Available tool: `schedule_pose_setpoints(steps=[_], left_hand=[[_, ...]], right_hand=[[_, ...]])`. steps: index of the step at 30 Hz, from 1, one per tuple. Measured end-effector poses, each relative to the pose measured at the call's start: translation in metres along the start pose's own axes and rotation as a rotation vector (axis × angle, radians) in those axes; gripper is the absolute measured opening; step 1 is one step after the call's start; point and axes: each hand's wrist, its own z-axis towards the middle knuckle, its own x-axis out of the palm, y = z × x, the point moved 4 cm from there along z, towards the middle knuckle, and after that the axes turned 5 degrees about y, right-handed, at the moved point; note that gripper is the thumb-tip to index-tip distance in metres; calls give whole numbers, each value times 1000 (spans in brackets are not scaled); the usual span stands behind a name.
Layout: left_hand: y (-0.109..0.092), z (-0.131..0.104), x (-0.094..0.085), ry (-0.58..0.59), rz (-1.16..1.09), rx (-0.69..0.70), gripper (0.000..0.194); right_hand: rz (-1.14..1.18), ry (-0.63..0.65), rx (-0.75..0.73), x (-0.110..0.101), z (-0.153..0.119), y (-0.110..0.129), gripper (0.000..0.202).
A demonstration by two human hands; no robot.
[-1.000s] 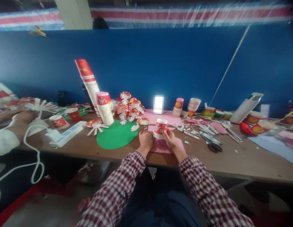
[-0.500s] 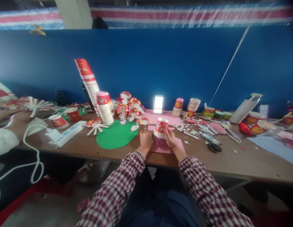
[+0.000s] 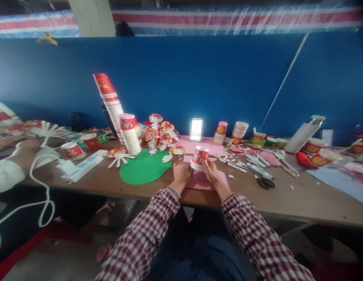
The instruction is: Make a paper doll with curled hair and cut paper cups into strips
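Observation:
A red and white paper cup is held upside down between my two hands, over a sheet of pink paper at the table's front. My left hand is closed at the cup's left side, its fingers curled in. On the right side, my right hand grips the cup with thumb and fingers against its wall. To the left lies a green paper oval. Behind it stands a cluster of cut-paper flower figures in red, yellow and white.
Left are cup stacks, a white power strip with cable, and another person's arm holding a cut cup. Right are black-handled scissors, markers, paper scraps and more cups. A blue partition stands behind.
My hands and the cup have stayed almost still. At the far left, the other person's hand and cut cup have shifted slightly.

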Motion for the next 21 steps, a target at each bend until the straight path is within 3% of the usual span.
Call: schedule_pose_setpoints(steps=[13, 21], left_hand=[[2, 0, 0, 9, 9, -63, 27], [0, 0, 0, 9, -13, 11, 16]], right_hand=[[28, -41, 34, -1, -2, 2, 36], [3, 13, -2, 0, -1, 3, 37]])
